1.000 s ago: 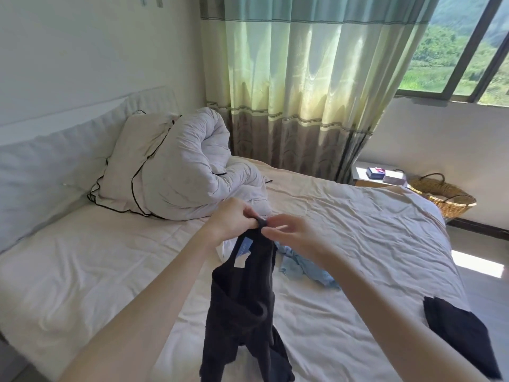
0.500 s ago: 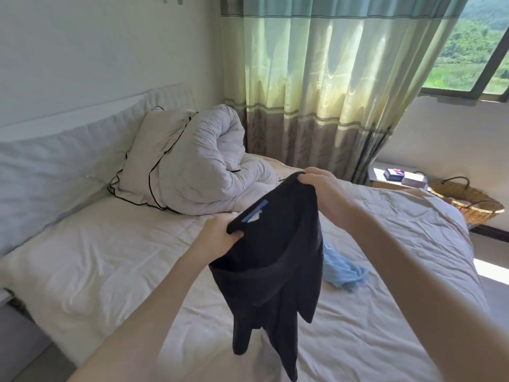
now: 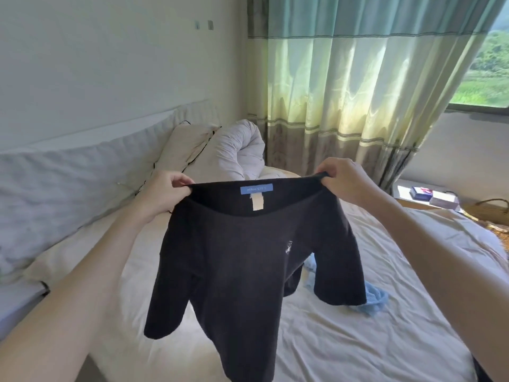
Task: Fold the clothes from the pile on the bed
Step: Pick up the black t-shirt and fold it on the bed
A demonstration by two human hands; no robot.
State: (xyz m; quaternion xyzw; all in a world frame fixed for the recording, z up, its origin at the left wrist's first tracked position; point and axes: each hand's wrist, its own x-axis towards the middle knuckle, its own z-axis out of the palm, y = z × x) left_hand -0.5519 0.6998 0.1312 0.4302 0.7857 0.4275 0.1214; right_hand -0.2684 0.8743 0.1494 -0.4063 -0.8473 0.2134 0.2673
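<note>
A black short-sleeved top (image 3: 242, 266) hangs spread in the air above the bed (image 3: 344, 340), with a blue neck label facing me. My left hand (image 3: 168, 193) pinches its left shoulder and my right hand (image 3: 344, 180) pinches its right shoulder, stretching the neckline flat between them. A crumpled light blue garment (image 3: 374, 299) lies on the sheet behind the top, partly hidden by its sleeve.
A rolled white duvet (image 3: 239, 150) and pillows (image 3: 68, 188) lie at the head of the bed on the left. Curtains (image 3: 358, 92) hang behind. A bedside table with small boxes (image 3: 429, 197) and a wicker basket (image 3: 490, 213) stand at the right.
My hands have moved apart and up, opening the bunched black top into a flat spread with the sleeves hanging down. The camera has tilted up.
</note>
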